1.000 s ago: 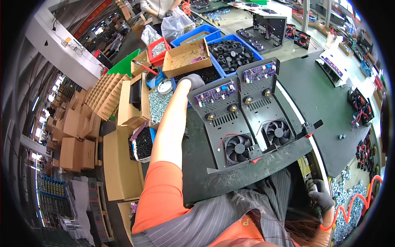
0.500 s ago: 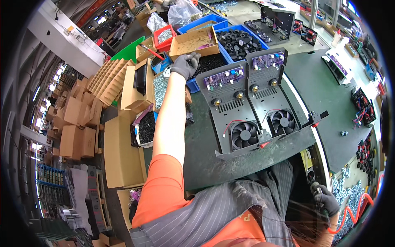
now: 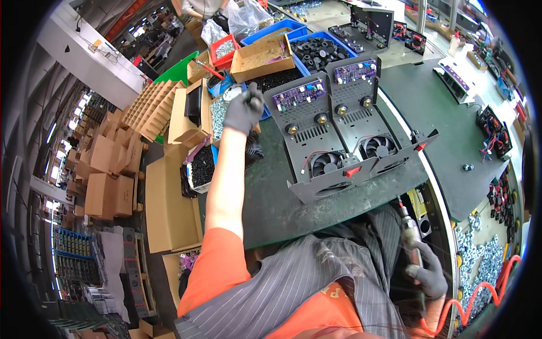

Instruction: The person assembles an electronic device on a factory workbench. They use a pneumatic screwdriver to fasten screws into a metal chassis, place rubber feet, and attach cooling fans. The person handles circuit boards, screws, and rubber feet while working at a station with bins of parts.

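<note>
My left hand (image 3: 245,111), in a dark grey glove, is raised over the small-parts boxes. Its fingers are curled together, and whatever they may hold is too small to make out. Low on the right, my gloved right hand (image 3: 430,270) grips an air screwdriver (image 3: 410,230) with its bit pointing up and away from me. A red coiled hose (image 3: 480,299) shows beside that hand. Between the hands, two black metal housings stand side by side on the green table (image 3: 271,217). Each carries a fan (image 3: 326,165), brass-coloured round fittings (image 3: 321,118) and a purple circuit board (image 3: 302,96).
Left of the housings are a box of silver screws (image 3: 218,117), a box of small black parts (image 3: 201,168) and a blue bin of black round parts (image 3: 320,55). A cardboard tray (image 3: 262,59) lies on the bins. Loose screws (image 3: 477,248) cover the surface at far right.
My left hand has drawn back toward me from the bin of small black parts. My right hand has lifted the screwdriver inward, nearer the table edge. The housings' near edges sit tipped differently.
</note>
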Demonstrator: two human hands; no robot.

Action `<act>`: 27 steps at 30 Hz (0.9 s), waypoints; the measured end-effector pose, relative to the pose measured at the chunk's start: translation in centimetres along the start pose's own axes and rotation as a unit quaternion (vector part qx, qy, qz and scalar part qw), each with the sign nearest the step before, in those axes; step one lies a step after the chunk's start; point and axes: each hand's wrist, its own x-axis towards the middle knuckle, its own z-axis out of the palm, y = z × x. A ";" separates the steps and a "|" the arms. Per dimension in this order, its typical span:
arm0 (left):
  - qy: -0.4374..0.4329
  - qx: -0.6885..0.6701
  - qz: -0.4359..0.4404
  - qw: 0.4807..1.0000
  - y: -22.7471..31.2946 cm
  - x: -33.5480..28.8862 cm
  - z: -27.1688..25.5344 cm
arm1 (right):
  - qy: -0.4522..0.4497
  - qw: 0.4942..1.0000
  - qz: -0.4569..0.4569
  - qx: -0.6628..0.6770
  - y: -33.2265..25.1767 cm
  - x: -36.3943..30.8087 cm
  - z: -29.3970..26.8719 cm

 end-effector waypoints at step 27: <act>-0.016 0.034 -0.305 0.952 -26.4 -20.6 2.2 | -0.215 0.975 -0.050 -0.016 2.6 4.4 4.4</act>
